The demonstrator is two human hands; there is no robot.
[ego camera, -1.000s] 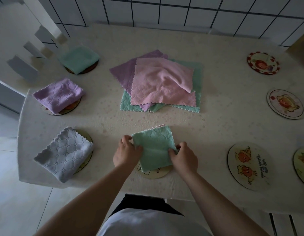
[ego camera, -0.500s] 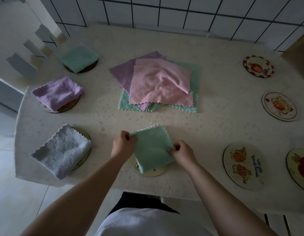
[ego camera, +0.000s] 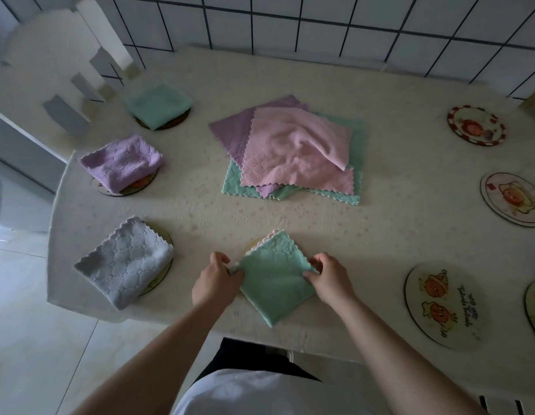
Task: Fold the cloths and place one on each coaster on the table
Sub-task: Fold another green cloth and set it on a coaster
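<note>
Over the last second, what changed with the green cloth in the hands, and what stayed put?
Both hands, left and right, kept pinching the folded green cloth and turned it on its coaster, one corner now toward the table edge. Pile and other cloths unchanged.

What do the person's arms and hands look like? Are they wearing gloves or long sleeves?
No gloves and no long sleeves. The left hand and right hand are bare, with no rings, watch or bracelet showing. Both forearms are uncovered too. Lower down you can see a white top and dark bottoms.
</note>
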